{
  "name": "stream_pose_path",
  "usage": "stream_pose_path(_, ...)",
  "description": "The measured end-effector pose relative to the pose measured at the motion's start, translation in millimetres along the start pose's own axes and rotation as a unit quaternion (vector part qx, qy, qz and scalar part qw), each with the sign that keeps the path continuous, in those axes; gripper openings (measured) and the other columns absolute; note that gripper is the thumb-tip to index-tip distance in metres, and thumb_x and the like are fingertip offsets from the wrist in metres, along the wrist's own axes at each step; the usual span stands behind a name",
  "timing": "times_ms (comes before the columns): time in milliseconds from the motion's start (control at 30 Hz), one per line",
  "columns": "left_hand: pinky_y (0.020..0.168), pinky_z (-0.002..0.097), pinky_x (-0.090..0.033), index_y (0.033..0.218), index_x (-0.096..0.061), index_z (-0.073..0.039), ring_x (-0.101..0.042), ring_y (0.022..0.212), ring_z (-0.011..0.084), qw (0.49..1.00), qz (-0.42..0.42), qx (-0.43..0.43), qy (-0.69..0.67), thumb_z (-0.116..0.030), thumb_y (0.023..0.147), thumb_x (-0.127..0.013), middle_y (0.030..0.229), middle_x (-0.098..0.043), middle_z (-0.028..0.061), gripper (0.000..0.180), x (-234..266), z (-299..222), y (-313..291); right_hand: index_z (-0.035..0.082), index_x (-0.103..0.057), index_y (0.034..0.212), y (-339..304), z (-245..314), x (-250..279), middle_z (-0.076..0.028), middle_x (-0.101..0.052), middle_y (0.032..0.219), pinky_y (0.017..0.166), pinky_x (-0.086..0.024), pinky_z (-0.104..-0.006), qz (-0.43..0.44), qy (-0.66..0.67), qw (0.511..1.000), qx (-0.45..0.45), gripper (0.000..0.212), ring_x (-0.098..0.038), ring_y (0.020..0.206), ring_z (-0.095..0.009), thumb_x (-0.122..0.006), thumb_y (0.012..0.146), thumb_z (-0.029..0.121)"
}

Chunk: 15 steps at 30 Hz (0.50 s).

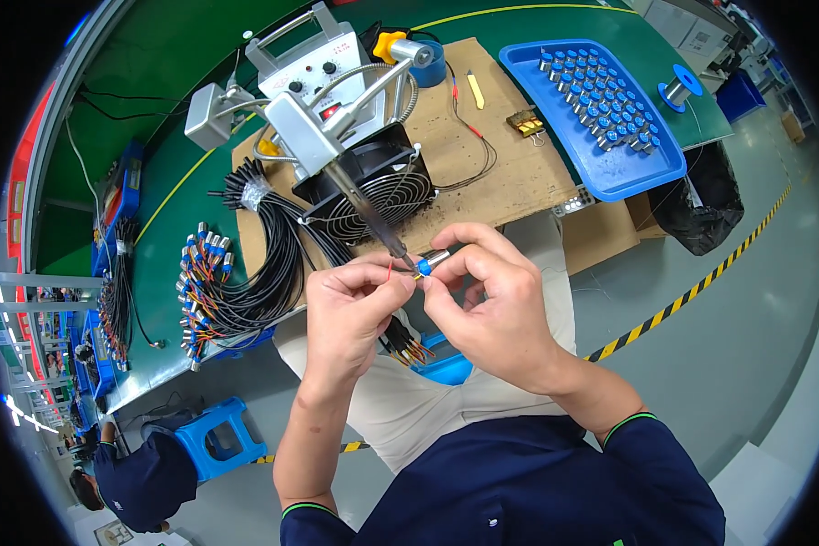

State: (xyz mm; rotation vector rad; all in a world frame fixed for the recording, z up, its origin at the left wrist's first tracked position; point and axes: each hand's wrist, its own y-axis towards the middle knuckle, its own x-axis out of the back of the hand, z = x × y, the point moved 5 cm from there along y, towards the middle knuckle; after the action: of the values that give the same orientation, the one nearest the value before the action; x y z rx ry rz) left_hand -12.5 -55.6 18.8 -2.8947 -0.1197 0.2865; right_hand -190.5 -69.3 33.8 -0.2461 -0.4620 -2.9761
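Observation:
My right hand point(496, 305) pinches a small silver cylinder with a blue end point(435, 260) between thumb and fingertips. The fingers of my left hand point(350, 314) are pinched on thin wires, of which a short red wire point(390, 270) sticks up. Both hands meet in front of my lap, the wire ends close to the blue end. A soldering iron point(366, 211), fixed on a stand, slopes down between them with its tip at the blue end. Whether the tip touches the joint is too small to tell.
A soldering station point(323, 68) and a black fan point(364, 177) stand on cardboard point(519, 173). At right is a blue tray point(591, 182) of similar cylinders. Bundled black cables point(282, 246) lie left, finished with blue-silver ends point(200, 282). A person point(146, 482) sits lower left.

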Motion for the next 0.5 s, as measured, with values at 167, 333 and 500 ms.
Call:
stream_pose_path(167, 0.046, 0.0182, -0.033, 0.088, -0.079, 0.01, -0.049, 0.055, 0.0031, 1.0, -0.01, 0.007, 0.0, 0.007, 0.086, -0.078, 0.112, -0.074, 0.016, 0.004, 0.7, 0.3, 0.0, -0.005, -0.067, 0.083, -0.1, 0.5, 0.7, -0.017, -0.07, 0.111, 0.062, -0.056, -0.0319, 0.007, 0.006, 1.0, -0.009, 0.01, -0.07, 0.072, -0.019, -0.076, 0.084, 0.0)
stream_pose_path(333, 0.047, 0.018, -0.033, 0.088, -0.079, 0.01, -0.048, 0.055, 0.003, 1.0, -0.011, 0.008, 0.004, 0.007, 0.085, -0.078, 0.111, -0.074, 0.0156, 0.004, 0.2, -0.5, -0.5, -0.004, -0.067, 0.082, 0.0, 0.9, 1.3, -0.016, -0.07, 0.111, 0.061, -0.055, -0.0316, 0.008, 0.007, 1.0, -0.014, 0.011, -0.069, 0.071, -0.019, -0.076, 0.083, 0.0)
stream_pose_path(500, 0.046, 0.018, -0.033, 0.088, -0.079, 0.009, -0.048, 0.054, 0.0029, 1.0, -0.015, 0.01, 0.008, 0.007, 0.085, -0.077, 0.111, -0.073, 0.0155, 0.004, 1.0, 0.8, -0.2, -0.004, -0.067, 0.082, -0.9, -0.7, 0.7, -0.016, -0.07, 0.111, 0.061, -0.055, -0.0321, 0.006, 0.005, 1.0, -0.011, 0.011, -0.069, 0.071, -0.019, -0.076, 0.083, 0.001)
